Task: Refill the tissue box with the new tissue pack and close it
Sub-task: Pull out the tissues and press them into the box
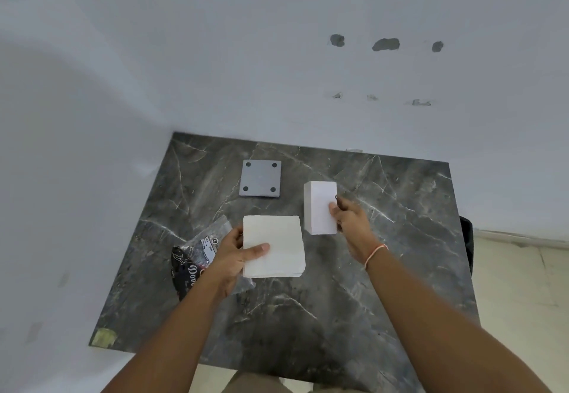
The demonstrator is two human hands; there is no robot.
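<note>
My left hand (235,257) holds a square stack of white tissues (274,246) just above the dark marble table (354,300), thumb on top of the stack. My right hand (349,218) grips the right side of a white box-shaped tissue holder (318,206) that stands on end on the table, to the right of the stack. A grey square lid or base plate (261,178) with four dark round feet lies flat farther back. Whether the white box is open cannot be made out from here.
An emptied clear and black plastic wrapper (192,254) lies under my left wrist near the table's left edge. White walls stand close behind and left of the table. A dark object (466,244) hangs off the table's right edge. Pale floor tiles show on the right.
</note>
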